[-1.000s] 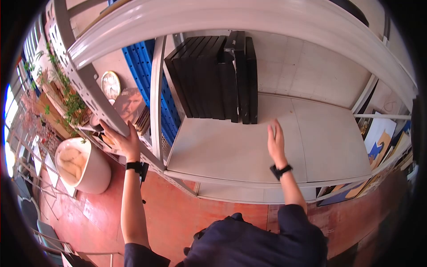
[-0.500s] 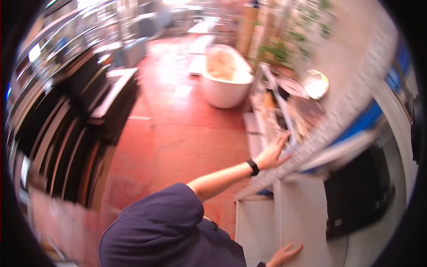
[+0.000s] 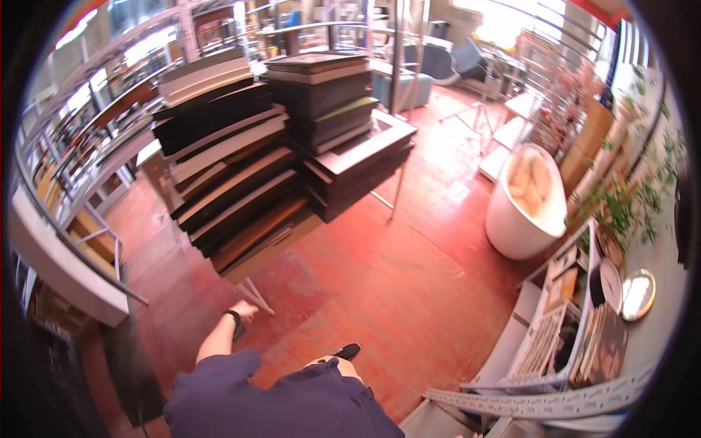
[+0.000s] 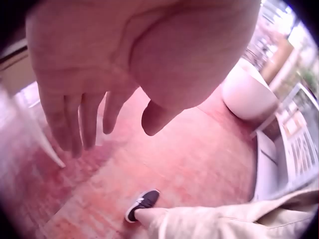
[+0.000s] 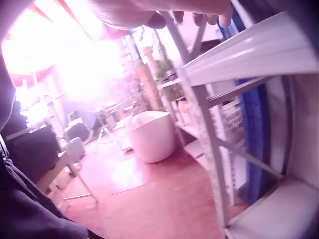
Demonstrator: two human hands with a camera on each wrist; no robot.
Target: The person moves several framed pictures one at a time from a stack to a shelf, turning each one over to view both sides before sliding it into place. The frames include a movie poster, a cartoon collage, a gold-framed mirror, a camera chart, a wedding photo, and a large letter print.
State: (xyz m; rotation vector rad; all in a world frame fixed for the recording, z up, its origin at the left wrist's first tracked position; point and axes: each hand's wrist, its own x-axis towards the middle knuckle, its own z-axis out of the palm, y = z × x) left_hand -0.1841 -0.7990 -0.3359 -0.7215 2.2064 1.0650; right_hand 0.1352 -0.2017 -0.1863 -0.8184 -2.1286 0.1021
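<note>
Left hand (image 4: 134, 55) and right hand (image 5: 164, 11) hang slack and empty, while the nearby stacked frames (image 3: 234, 175) look stiff and heavy, best gripped by the edges.

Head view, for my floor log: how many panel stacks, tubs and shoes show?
Stacks of flat black and white panels: 2
White oval tub: 1
Black low shoe: 1
Total: 4
</note>
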